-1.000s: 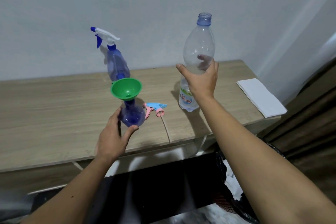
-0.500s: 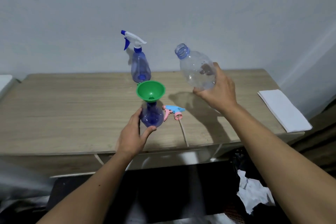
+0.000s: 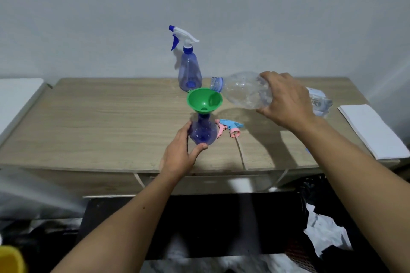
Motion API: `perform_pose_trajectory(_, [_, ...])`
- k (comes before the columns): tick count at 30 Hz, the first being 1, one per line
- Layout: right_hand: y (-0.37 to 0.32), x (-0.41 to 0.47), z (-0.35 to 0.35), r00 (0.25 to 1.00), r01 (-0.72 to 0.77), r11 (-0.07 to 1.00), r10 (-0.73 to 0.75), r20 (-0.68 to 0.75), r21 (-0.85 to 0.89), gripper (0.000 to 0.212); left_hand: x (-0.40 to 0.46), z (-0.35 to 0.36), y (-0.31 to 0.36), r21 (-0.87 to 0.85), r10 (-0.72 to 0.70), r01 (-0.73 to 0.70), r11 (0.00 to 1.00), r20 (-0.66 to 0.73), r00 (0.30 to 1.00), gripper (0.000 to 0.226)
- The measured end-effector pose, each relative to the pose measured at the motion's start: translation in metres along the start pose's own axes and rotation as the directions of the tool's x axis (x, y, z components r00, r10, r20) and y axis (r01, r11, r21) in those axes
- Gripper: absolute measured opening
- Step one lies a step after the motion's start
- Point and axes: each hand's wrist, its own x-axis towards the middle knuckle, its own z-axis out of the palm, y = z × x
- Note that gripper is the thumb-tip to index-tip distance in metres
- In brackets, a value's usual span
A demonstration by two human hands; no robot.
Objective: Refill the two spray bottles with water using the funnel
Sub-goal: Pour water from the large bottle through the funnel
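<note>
A green funnel [image 3: 204, 101] sits in the neck of an open blue spray bottle [image 3: 203, 131] near the table's front edge. My left hand [image 3: 180, 154] grips that bottle's base. My right hand [image 3: 285, 101] holds a clear plastic water bottle [image 3: 246, 92] tipped almost level, its open blue mouth over the funnel's right rim. A second blue spray bottle [image 3: 189, 68], with its white and blue trigger head on, stands behind the funnel by the wall. A pink and light-blue trigger head [image 3: 228, 127] lies on the table just right of the open bottle.
The wooden table [image 3: 99, 122] runs wall to wall in view. A folded white cloth [image 3: 372, 129] lies at its right end. Dark items and crumpled white paper [image 3: 326, 237] sit on the floor below right. A yellow object [image 3: 10, 260] shows at the bottom left corner.
My right hand lifted the water bottle off the table and tipped it leftward until its mouth reached the funnel. My left hand stayed on the open spray bottle.
</note>
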Motion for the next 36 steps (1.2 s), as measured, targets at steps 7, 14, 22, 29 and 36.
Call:
perform_pose_trajectory(7, [-0.0013, 0.0005, 0.0018, 0.999, 0.048, 0.992, -0.049, -0.005, -0.121, 0.065, -0.0012, -0.0001, -0.0001, 0.0, -0.009, 0.009, 1.0, -0.007, 1.0, 0.089])
perform_pose_trajectory(14, [0.0018, 0.0014, 0.0012, 0.998, 0.056, 0.984, -0.059, -0.015, -0.171, 0.059, -0.0017, -0.0006, 0.0009, 0.01, -0.013, 0.013, 1.0, -0.009, 1.0, 0.089])
perform_pose_trajectory(22, [0.0024, 0.006, -0.0009, 0.996, 0.075, 0.973, -0.084, -0.035, -0.217, 0.056, -0.0017, -0.0009, 0.0027, 0.027, -0.009, 0.009, 1.0, -0.005, 1.0, 0.089])
perform_pose_trajectory(29, [0.0051, 0.0074, -0.0003, 0.994, 0.09, 0.963, -0.102, -0.034, -0.255, 0.062, -0.0016, -0.0013, 0.0027, 0.032, -0.006, 0.006, 0.999, 0.001, 1.0, 0.089])
perform_pose_trajectory(36, [0.0076, 0.0086, -0.0028, 0.991, 0.105, 0.952, -0.123, -0.045, -0.289, 0.062, -0.0022, -0.0016, 0.004, 0.036, -0.002, 0.002, 0.999, -0.003, 1.0, 0.088])
